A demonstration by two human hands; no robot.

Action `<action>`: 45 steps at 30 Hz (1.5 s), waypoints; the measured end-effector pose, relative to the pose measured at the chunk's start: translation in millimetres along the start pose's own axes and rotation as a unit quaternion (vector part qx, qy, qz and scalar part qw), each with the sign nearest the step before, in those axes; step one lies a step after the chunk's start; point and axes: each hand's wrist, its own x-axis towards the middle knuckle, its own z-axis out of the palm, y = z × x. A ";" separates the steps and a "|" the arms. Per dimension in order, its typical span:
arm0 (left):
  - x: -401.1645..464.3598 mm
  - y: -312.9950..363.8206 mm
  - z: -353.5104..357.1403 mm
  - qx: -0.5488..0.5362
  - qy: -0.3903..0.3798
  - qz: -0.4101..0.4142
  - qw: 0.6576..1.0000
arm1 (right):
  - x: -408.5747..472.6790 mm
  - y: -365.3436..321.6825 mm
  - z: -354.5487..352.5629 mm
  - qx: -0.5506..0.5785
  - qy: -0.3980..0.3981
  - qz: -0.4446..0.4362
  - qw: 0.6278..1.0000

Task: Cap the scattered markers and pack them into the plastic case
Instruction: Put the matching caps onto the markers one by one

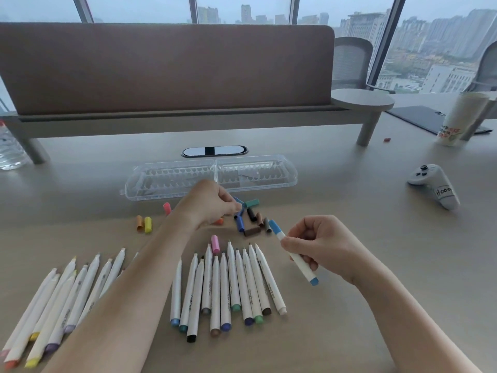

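While the right hand (320,243) gripped a blue-capped marker (294,253) in curled fingers, the left hand (212,203) pinched a blue cap (239,211) among loose caps near the plastic case (172,181).

On the desk (349,305) the plastic case (212,175) lies open at the far middle, with loose caps (252,219) scattered just near of it. Near of the caps lies a row of uncapped markers (228,286), and a second bunch of markers (59,297) lies at the near left. A controller (434,185) sits far right, a paper cup (461,118) beyond it, and a water bottle (9,146) stands at the far left.
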 end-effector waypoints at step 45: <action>14.7 -18.4 9.7 0.284 0.040 0.096 0.953 | -0.8 5.0 17.8 -0.317 -0.029 -0.131 0.939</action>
